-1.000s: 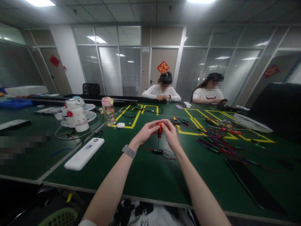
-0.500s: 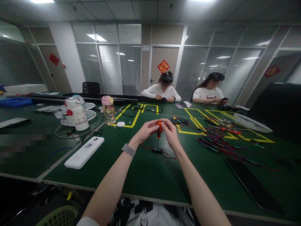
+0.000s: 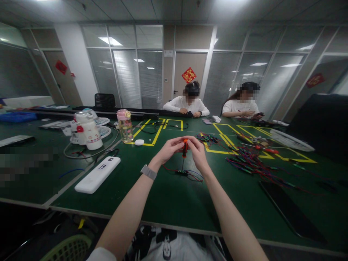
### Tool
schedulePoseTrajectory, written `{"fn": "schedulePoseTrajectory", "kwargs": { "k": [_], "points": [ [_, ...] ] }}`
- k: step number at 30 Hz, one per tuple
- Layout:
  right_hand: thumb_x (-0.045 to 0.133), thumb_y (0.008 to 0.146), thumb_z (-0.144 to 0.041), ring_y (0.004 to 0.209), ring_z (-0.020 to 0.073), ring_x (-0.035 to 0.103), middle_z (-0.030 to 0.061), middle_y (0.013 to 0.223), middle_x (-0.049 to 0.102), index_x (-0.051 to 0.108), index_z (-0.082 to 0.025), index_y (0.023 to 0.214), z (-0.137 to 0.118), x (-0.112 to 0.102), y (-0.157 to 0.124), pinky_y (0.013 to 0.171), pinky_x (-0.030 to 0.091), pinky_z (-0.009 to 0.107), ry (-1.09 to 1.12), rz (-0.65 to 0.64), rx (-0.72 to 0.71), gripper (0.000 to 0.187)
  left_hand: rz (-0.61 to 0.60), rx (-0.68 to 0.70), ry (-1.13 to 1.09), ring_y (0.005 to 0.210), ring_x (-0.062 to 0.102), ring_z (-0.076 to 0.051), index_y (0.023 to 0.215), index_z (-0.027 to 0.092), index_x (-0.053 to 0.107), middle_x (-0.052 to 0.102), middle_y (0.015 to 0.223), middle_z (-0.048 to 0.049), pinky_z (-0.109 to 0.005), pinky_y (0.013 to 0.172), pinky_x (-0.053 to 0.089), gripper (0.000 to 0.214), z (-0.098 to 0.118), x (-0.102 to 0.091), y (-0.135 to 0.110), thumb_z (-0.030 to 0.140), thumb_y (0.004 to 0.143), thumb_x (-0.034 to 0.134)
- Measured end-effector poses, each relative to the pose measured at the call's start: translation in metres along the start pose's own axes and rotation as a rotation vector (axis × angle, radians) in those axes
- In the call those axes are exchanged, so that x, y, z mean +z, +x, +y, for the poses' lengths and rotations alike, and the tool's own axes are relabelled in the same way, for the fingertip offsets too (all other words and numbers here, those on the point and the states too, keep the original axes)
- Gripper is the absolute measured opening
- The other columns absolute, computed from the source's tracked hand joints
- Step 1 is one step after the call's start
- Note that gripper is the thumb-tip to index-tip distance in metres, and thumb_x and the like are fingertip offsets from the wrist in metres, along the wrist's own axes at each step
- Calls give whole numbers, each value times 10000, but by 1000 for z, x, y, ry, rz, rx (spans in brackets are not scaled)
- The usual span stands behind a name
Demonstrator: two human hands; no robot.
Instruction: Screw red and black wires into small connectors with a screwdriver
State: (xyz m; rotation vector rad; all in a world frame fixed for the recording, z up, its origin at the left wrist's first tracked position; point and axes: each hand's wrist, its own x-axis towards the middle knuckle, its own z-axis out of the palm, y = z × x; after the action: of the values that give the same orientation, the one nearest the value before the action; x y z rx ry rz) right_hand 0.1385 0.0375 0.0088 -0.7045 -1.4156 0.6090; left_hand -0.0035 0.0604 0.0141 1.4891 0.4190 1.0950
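1. My left hand (image 3: pixel 169 149) and right hand (image 3: pixel 196 149) meet in front of me, above a green table (image 3: pixel 174 204). Thumbs and fingers of both are closed on the upper handle of one small screwdriver (image 3: pixel 185 152).
2. The screwdriver, orange and black, stands nearly upright between my hands, its thin shaft pointing down.
3. Below it, a small circuit board (image 3: pixel 181 173) lies on the table. The shaft reaches down to the board; the tip is too small for me to tell exactly where it touches.
4. A red wire (image 3: pixel 169 168) runs from the board's left side, and red and dark wires (image 3: pixel 196 177) loop out on its right.
5. A grey-banded wristband (image 3: pixel 148 172) circles my left wrist.
6. To my left lies a white oblong device (image 3: pixel 98 175) with dark markings. Beyond it stand a white jug (image 3: pixel 91 135) with a red part and a clear bottle (image 3: pixel 125 129) with a pink lid; a small white case (image 3: pixel 139 142) lies just beside the bottle.
7. To my right spreads a large tangle of red and blue wires (image 3: pixel 251 162) with small green boards among them. Nearer me lies a flat black slab (image 3: pixel 289 210).
8. Across the table sit two people in white tops, both wearing dark headgear.
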Motion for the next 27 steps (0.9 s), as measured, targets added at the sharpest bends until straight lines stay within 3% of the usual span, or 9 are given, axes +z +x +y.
{"fn": "schedulePoseTrajectory", "kwargs": {
  "k": [7,11,14,20,27],
  "points": [
    [594,837,-350,932,226,623,54,961,699,718,-226,930,3,4,-2,863,477,358,-22,-14,-40,199,79,104,121,881,627,-182,1019,129,675,697,957,-82,-313,827,485,397,-2,5,3,245,658,790],
    [561,860,-348,961,227,613,57,1012,696,700,-237,1011,2,2,-2,875,475,372,-48,-11,-31,233,6,49,54,956,621,-199,1109,145,652,686,1039,-98,-325,867,466,460,0,1,2,251,679,779],
    [542,863,-331,912,217,613,45,942,694,700,-231,958,2,1,-1,852,476,361,-45,11,-30,210,-46,32,-3,1017,607,-217,1140,157,646,665,1114,-114,-336,880,463,428,0,0,1,286,741,730],
    [617,823,-349,942,222,614,57,985,684,712,-226,947,4,3,-2,886,472,373,-16,-17,-27,199,49,114,74,969,621,-203,1021,136,676,690,1039,-92,-337,905,458,379,0,6,2,199,662,780],
    [579,851,-354,939,211,608,52,1002,688,686,-234,1026,3,0,-2,857,480,348,-41,2,-18,238,-48,7,-65,1022,620,-228,1156,140,625,661,1129,-134,-347,894,465,472,0,4,0,275,721,748]
  ]
}}
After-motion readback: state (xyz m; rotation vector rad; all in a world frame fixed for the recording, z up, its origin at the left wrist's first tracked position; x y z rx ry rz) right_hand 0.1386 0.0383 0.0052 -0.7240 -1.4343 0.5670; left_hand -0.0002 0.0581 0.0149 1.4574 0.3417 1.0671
